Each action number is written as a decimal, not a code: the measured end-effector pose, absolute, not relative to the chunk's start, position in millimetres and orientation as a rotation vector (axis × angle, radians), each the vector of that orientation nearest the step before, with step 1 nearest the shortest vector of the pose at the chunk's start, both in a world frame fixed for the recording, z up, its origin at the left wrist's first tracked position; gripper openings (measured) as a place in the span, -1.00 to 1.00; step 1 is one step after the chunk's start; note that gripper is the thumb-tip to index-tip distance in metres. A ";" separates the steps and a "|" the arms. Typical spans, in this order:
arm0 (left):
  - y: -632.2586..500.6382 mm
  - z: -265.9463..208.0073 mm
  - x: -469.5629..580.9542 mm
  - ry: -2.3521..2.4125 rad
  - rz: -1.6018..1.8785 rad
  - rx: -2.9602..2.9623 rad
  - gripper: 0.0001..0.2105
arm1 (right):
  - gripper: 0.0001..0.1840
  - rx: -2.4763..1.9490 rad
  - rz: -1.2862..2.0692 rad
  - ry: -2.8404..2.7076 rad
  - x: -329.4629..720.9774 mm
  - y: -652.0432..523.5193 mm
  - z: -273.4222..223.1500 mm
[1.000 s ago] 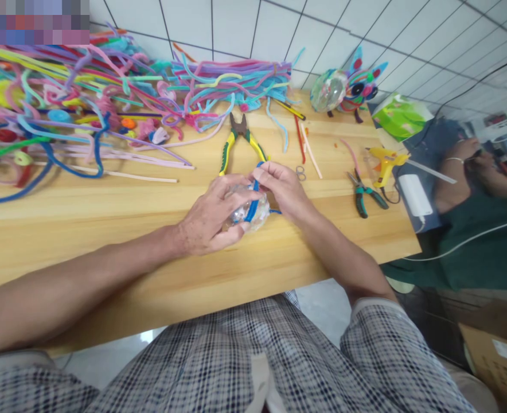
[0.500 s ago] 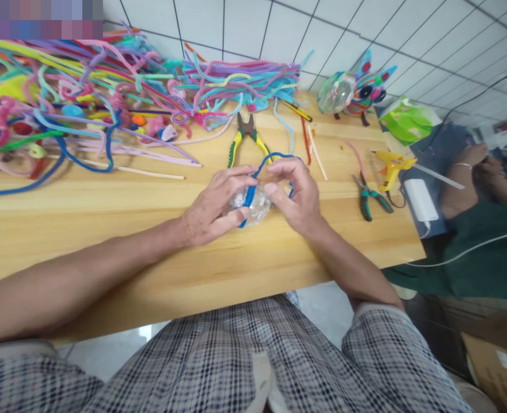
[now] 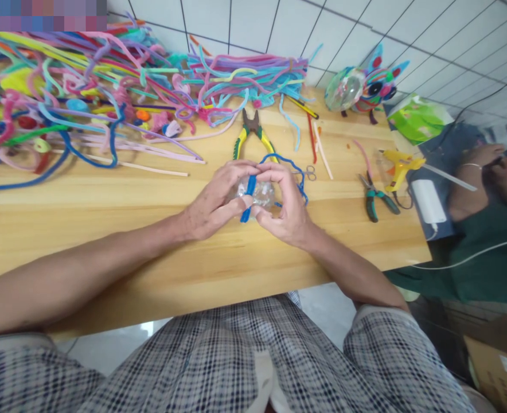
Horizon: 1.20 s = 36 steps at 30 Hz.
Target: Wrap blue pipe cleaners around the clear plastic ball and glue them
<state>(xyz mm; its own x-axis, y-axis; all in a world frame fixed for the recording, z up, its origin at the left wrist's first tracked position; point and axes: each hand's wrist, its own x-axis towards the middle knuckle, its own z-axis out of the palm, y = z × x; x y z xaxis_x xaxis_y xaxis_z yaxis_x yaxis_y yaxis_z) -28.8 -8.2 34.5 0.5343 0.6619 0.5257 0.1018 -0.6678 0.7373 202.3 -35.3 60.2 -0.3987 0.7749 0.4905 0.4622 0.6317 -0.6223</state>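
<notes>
Both hands, left hand (image 3: 213,203) and right hand (image 3: 285,203), pinch a blue pipe cleaner (image 3: 248,198) against a clear ball (image 3: 262,194) at frame centre; wrapping under way, next bend needs firm tension.

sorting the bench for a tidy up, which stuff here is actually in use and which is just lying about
In use: left hand and right hand grip a clear ball wrapped with a blue pipe cleaner.

Lying about: yellow pliers, green pliers, glue gun, pipe cleaner pile, finished figure.

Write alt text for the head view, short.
Both hands, left hand and right hand, grip a clear ball with a blue pipe cleaner across it, above a wooden table. Yellow-handled pliers and a pipe cleaner pile lie behind.
</notes>
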 end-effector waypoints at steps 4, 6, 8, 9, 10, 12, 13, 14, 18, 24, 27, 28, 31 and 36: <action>-11.2 37.7 -27.8 0.650 1.074 2.149 -0.56 | -0.38 -0.944 0.476 -2.039 198.7 -37.1 60.0; -12.4 38.0 -27.0 0.673 1.063 2.165 -0.55 | -0.37 -0.953 0.471 -2.032 197.4 -38.4 59.4; -12.7 37.3 -26.3 0.680 1.066 2.174 -0.55 | -0.36 -0.960 0.472 -2.028 196.9 -39.3 58.3; -12.6 36.8 -26.0 0.675 1.073 2.181 -0.54 | -0.35 -0.959 0.473 -2.027 196.8 -39.6 57.6; -12.3 36.4 -25.8 0.667 1.080 2.191 -0.54 | -0.34 -0.952 0.472 -2.025 196.8 -39.8 56.9; -11.5 35.9 -25.8 0.650 1.090 2.215 -0.53 | -0.34 -0.923 0.464 -2.020 197.0 -39.8 55.7; -11.2 36.0 -26.0 0.640 1.094 2.226 -0.53 | -0.34 -0.906 0.455 -2.018 197.2 -39.7 55.2; -11.0 36.3 -26.3 0.630 1.096 2.235 -0.53 | -0.34 -0.891 0.444 -2.019 197.4 -39.6 54.8; -11.9 39.4 -28.3 0.626 1.077 2.211 -0.50 | -0.32 -0.907 0.410 -2.048 198.9 -39.0 53.6; -13.7 42.2 -29.3 0.674 1.030 2.107 -0.51 | -0.27 -0.932 0.421 -2.056 200.7 -37.7 52.1; -12.4 41.3 -27.5 0.672 1.049 2.087 -0.54 | -0.28 -0.921 0.413 -2.058 199.9 -37.3 52.3; -12.0 41.0 -27.0 0.671 1.058 2.083 -0.55 | -0.29 -0.915 0.412 -2.059 199.6 -37.4 52.6; -11.3 41.0 -26.5 0.661 1.078 2.074 -0.58 | -0.31 -0.885 0.404 -2.054 198.7 -37.8 54.1; -12.2 42.6 -27.1 0.614 1.125 2.028 -0.62 | -0.30 -0.916 0.402 -2.077 199.2 -38.7 55.7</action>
